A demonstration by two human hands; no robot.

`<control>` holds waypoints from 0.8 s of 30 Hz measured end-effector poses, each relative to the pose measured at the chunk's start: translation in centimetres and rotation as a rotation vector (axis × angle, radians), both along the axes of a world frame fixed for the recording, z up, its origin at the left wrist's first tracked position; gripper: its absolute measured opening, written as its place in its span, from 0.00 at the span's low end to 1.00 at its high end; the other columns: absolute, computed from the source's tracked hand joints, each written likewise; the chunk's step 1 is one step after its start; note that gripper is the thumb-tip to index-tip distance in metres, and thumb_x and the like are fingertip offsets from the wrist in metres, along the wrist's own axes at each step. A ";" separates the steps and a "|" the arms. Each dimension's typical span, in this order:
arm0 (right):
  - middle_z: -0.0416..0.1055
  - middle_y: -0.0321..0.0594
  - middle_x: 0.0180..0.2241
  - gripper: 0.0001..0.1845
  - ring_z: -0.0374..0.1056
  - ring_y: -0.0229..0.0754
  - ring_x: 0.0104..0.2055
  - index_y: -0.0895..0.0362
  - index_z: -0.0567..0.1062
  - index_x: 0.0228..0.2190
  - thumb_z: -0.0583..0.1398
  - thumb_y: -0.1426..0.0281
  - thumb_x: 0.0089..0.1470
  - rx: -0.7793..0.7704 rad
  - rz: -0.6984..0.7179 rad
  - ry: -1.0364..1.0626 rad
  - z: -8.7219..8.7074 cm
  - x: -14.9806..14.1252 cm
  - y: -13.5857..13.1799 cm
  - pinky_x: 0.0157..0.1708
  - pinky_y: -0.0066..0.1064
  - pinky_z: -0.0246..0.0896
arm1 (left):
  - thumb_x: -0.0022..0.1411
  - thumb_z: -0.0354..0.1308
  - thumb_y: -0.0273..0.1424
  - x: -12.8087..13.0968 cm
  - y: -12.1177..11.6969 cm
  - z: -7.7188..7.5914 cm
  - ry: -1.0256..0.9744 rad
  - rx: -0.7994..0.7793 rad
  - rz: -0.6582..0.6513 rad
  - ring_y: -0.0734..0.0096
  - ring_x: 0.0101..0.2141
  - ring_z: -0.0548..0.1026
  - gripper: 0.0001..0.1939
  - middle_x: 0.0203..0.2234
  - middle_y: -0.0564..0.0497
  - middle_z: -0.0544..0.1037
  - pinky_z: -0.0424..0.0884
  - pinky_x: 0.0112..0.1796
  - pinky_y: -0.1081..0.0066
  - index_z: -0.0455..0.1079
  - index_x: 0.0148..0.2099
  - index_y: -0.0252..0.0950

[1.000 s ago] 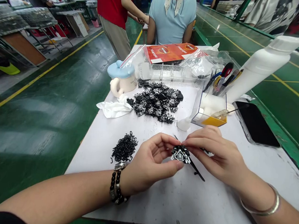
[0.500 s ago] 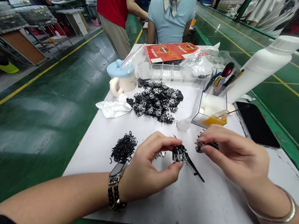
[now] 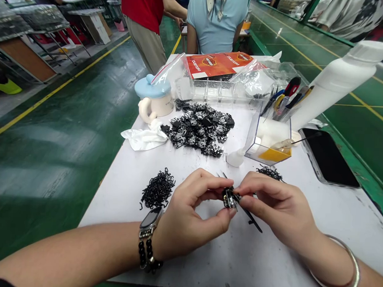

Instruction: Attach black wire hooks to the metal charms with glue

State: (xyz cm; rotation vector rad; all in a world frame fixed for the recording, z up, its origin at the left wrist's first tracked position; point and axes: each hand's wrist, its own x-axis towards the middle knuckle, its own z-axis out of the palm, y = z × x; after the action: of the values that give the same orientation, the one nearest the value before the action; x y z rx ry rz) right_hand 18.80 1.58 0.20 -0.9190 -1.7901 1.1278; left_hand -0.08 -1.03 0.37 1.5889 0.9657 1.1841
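Note:
My left hand (image 3: 191, 211) pinches a small black-and-silver metal part (image 3: 229, 199) between thumb and fingertips. From the other side, my right hand (image 3: 280, 206) meets that part, thumb and forefinger pressed together; what sits in this pinch is too small to make out. Black tweezers (image 3: 253, 222) lie on the table beneath the part, partly covered by the hands. Beside my left wrist is a heap of small black bent pieces (image 3: 157, 188). A smaller pile of dark pieces (image 3: 269, 173) lies just beyond my right hand.
A large heap of black-and-silver parts (image 3: 200, 127) lies mid-table. Around it are a lidded mug (image 3: 158, 104), crumpled tissue (image 3: 144, 139), a clear tray (image 3: 213, 91), a tool box (image 3: 267, 140), a white bottle (image 3: 336, 86) and a phone (image 3: 330, 158). Two people are beyond the table.
My right hand has moved left from the small dark pile to the part in my left hand. The left hand has stayed nearly still, keeping its hold.

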 end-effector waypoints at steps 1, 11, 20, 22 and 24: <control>0.70 0.37 0.28 0.03 0.66 0.36 0.31 0.53 0.75 0.33 0.61 0.69 0.54 -0.019 -0.004 0.011 0.0 -0.1 0.0 0.30 0.29 0.62 | 0.53 0.61 0.21 0.0 0.0 0.0 -0.008 -0.010 -0.001 0.74 0.37 0.71 0.20 0.36 0.50 0.69 0.74 0.40 0.75 0.69 0.49 0.38; 0.70 0.34 0.24 0.04 0.64 0.36 0.27 0.54 0.73 0.31 0.60 0.74 0.54 0.234 -0.102 -0.135 0.1 -0.3 -0.5 0.32 0.34 0.58 | 0.53 0.61 0.20 0.1 0.0 0.0 0.004 -0.013 0.008 0.74 0.36 0.71 0.19 0.36 0.50 0.69 0.74 0.38 0.75 0.70 0.48 0.38; 0.67 0.34 0.21 0.06 0.62 0.35 0.25 0.55 0.72 0.30 0.59 0.78 0.53 0.390 -0.133 -0.193 0.8 -0.7 -0.8 0.31 0.35 0.55 | 0.52 0.62 0.19 0.1 0.0 -0.3 0.043 0.044 0.020 0.75 0.35 0.70 0.21 0.35 0.50 0.69 0.73 0.38 0.77 0.69 0.48 0.38; 0.67 0.34 0.21 0.06 0.62 0.35 0.25 0.55 0.72 0.31 0.59 0.78 0.52 0.417 -0.130 -0.205 0.9 -0.6 -0.8 0.31 0.36 0.54 | 0.52 0.62 0.20 0.1 0.0 -0.3 0.039 0.034 0.018 0.75 0.35 0.70 0.21 0.35 0.50 0.69 0.73 0.38 0.77 0.69 0.48 0.38; 0.66 0.34 0.21 0.07 0.62 0.36 0.26 0.55 0.72 0.32 0.60 0.78 0.51 0.443 -0.130 -0.219 0.9 -0.6 -0.9 0.31 0.36 0.53 | 0.52 0.62 0.20 0.1 0.0 -0.3 0.036 0.025 0.019 0.75 0.35 0.70 0.20 0.35 0.50 0.69 0.73 0.38 0.77 0.69 0.48 0.38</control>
State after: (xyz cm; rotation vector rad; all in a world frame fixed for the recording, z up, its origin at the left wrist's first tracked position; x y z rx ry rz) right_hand 18.19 0.70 1.12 -0.8950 -2.0139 0.5294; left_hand 0.07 -0.99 0.11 1.6288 0.9950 1.1881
